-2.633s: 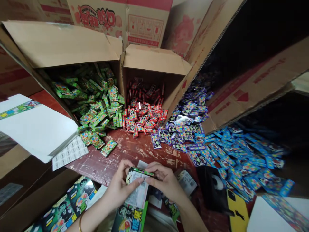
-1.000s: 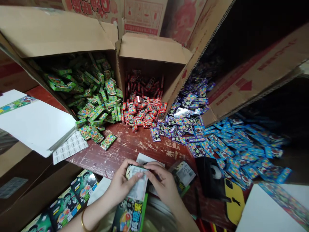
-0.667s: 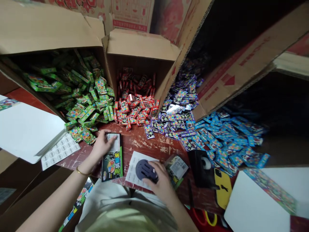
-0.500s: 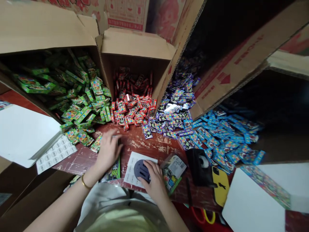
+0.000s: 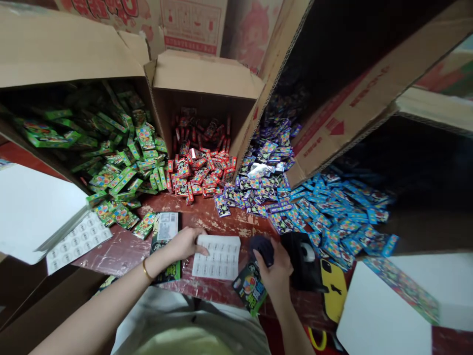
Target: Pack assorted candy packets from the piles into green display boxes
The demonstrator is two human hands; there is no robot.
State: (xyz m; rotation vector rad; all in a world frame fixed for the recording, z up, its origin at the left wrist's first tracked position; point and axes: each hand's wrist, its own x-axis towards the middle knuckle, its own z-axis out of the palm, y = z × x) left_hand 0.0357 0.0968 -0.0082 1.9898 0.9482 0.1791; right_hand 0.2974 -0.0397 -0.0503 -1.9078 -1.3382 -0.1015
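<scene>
My left hand [image 5: 184, 243] lies at the left edge of a white sticker sheet [image 5: 219, 256] on the worn red table, fingers curled on the sheet's edge. Just left of that hand lies a flat green display box [image 5: 165, 235]. My right hand [image 5: 275, 264] is closed round a dark round object [image 5: 261, 245], held over a small green packet [image 5: 250, 285] near the table's front edge. Beyond the hands, small candy boxes spill from tipped cartons: green [image 5: 121, 162], red [image 5: 199, 167], purple [image 5: 264, 182] and blue [image 5: 336, 217].
A black tape dispenser [image 5: 305, 259] and a yellow-black phone [image 5: 332, 291] sit right of my right hand. White card stacks [image 5: 29, 207] and another sticker sheet [image 5: 77, 239] lie at left; a white card [image 5: 380, 315] at right. Cartons [image 5: 207, 84] wall the back.
Both hands held one green box by my lap; it now lies flat on the table. My left hand has moved onto the sticker sheet, and my right has carried the dark round object rightward off it.
</scene>
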